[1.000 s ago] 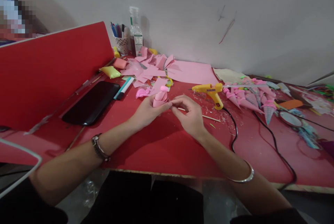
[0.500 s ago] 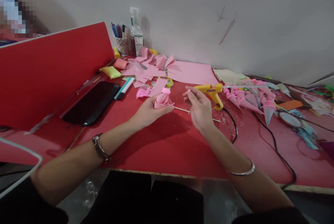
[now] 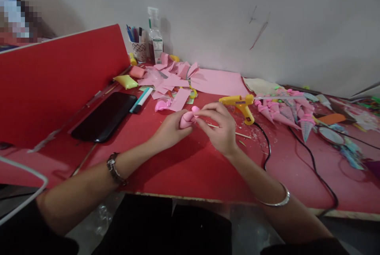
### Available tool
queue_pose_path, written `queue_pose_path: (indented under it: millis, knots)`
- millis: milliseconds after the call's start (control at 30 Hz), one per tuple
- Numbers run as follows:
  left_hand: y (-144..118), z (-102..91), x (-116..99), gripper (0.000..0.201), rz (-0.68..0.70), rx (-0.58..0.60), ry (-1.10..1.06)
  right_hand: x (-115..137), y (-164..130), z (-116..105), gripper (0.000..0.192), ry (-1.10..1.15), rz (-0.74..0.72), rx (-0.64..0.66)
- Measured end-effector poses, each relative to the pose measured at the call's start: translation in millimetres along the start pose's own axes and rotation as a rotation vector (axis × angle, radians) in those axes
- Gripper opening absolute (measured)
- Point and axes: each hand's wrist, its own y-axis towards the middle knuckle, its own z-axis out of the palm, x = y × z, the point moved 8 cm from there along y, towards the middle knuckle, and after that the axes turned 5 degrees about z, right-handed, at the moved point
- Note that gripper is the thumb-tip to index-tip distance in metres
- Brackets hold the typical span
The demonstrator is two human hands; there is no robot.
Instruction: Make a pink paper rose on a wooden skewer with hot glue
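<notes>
Insp. A: Status of hands?

Insp. B: Left hand wrapped round a rolled pink foam piece, thumb and fingers pinching its body. Right hand closed in from the other side, fingertips pinching the roll's rounded top end. Both grips pressed together on the same item, held just above the red table.

Insp. A: Step in hand, in yr view?

Insp. B: Shaping/pressing the roll's tip, prob. seating a wrap. Can't tell if adhesive is on it.

Insp. A: Surroundings, rel. to the grip?

Insp. B: Thin wooden stick lies on the table just beyond the right hand's knuckles. Yellow glue gun near, past the right hand. Pink paper scraps beyond the grip; black phone well off the left-hand side.

Insp. A: Next move calls for?

Insp. B: Judgement only: left pinch stays firm, right needs light, even pressure so the roll doesn't unwind.
</notes>
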Motion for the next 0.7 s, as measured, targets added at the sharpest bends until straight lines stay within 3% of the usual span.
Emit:
queue_pose_path:
  millis: [200, 500, 700]
  knots:
    - [0.0, -0.3, 0.1, 0.010, -0.017, -0.005, 0.019, 8.7, -1.2, 0.0, 0.005, -0.025, -0.071, -0.014]
    - [0.2, -3.6, 5.0, 0.014, -0.101, -0.039, -0.037, -16.2, -3.3, 3.8, 0.015, 0.233, 0.207, 0.025]
    - [0.1, -4.3, 4.8, 0.013, -0.112, -0.039, -0.001, -16.3, -1.2, -0.4, 0.003, 0.170, 0.172, -0.049]
